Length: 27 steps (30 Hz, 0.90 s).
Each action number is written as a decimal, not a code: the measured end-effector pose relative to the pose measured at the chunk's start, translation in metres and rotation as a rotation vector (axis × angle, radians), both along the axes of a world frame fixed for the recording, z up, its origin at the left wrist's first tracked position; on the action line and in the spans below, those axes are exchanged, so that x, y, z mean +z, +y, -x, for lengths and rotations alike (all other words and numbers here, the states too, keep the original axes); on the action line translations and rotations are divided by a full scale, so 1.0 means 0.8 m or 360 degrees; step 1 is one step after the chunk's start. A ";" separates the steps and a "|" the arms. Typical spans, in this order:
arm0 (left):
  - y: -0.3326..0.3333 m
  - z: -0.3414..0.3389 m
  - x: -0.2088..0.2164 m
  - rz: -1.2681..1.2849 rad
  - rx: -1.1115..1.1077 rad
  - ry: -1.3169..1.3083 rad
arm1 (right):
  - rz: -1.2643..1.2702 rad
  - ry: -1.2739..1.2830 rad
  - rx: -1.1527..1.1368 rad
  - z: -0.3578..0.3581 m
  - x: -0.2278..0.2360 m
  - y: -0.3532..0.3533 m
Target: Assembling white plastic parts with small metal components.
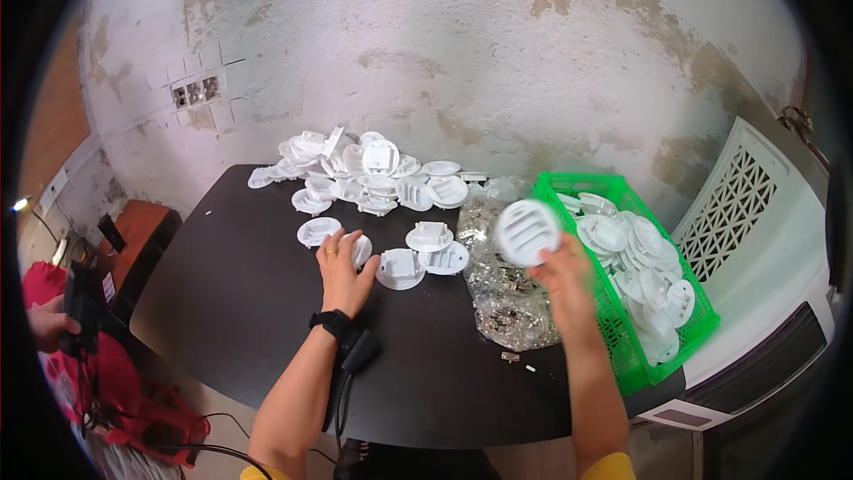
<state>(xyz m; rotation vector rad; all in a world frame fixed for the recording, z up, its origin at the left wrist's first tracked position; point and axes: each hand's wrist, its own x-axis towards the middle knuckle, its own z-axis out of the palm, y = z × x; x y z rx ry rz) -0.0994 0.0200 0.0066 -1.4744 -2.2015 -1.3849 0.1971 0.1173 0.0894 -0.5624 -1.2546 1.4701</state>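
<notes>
My right hand (569, 283) holds a round white plastic part (526, 233) by its lower right edge, raised above the table, with its slotted side showing. Slight blur covers this hand and the part. My left hand (342, 271) is lowered to the tabletop with fingers and thumb apart, at another white round part (362, 251) that is partly hidden by the fingers. One more round part (317, 231) lies just beyond the left fingertips. Between my hands, several such parts (400, 268) sit grouped together on the dark table (426, 373).
A heap of white parts (380, 158) lies along the table's wall side. Clear bags of small metal pieces (511, 316) lie left of a green plastic basket (635, 382) filled with white parts. Another person's hand (51, 324) holds a dark object at far left. A cable (341, 404) runs beside my left wrist.
</notes>
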 end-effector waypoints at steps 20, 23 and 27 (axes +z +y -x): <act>-0.009 -0.001 0.022 0.0150 -0.0068 -0.0105 | -0.0025 0.0741 -0.0406 -0.044 -0.003 0.065; -0.010 -0.020 0.033 0.0034 -0.0229 -0.0210 | -0.0087 0.0280 -0.0448 -0.017 -0.008 0.021; -0.008 -0.049 0.030 -0.0122 -0.0734 -0.0671 | -0.0299 -0.0514 -0.0085 -0.009 -0.057 0.030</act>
